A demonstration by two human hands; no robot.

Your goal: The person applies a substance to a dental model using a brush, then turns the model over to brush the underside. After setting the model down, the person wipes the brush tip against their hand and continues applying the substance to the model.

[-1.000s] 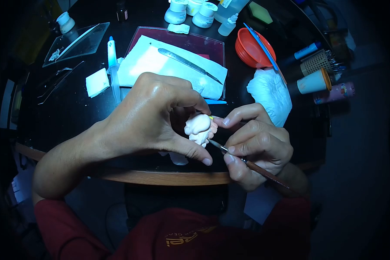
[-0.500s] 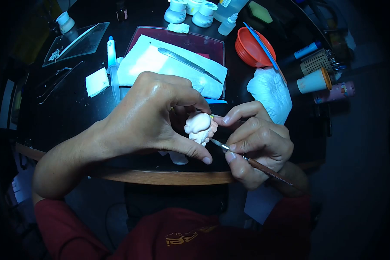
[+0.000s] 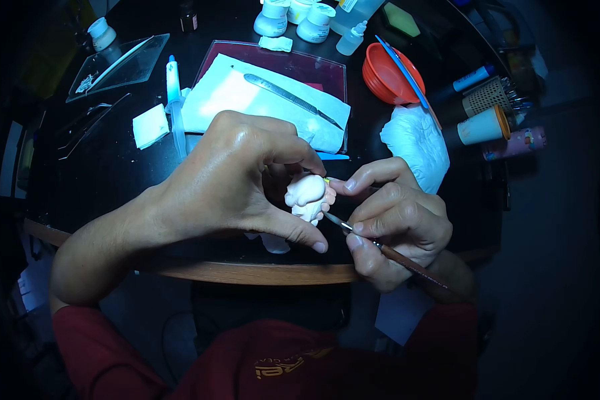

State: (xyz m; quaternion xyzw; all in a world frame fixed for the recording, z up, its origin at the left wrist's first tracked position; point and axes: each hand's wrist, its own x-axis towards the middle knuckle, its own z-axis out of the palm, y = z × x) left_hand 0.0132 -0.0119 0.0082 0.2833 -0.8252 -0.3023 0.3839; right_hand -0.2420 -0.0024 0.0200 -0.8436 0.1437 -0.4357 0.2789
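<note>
A small white and pinkish cast with tooth-like bumps (image 3: 305, 196) is held in my left hand (image 3: 237, 180), whose fingers and thumb curve round it. My right hand (image 3: 400, 220) pinches a fine brush with a reddish-brown handle (image 3: 407, 260). The brush tip meets the lower right edge of the cast. My right index finger reaches to the cast's upper right side, by a small yellow spot. Behind my hands a metal scalpel (image 3: 287, 95) lies on a folded white cloth (image 3: 213, 90).
A red bowl (image 3: 383, 77) with a blue stick across it stands at the back right, beside crumpled white tissue (image 3: 417, 143). White jars (image 3: 315, 25) are at the back. A syringe (image 3: 176, 113) and glass plate (image 3: 130, 60) lie left. An orange-rimmed cup (image 3: 480, 127) lies right.
</note>
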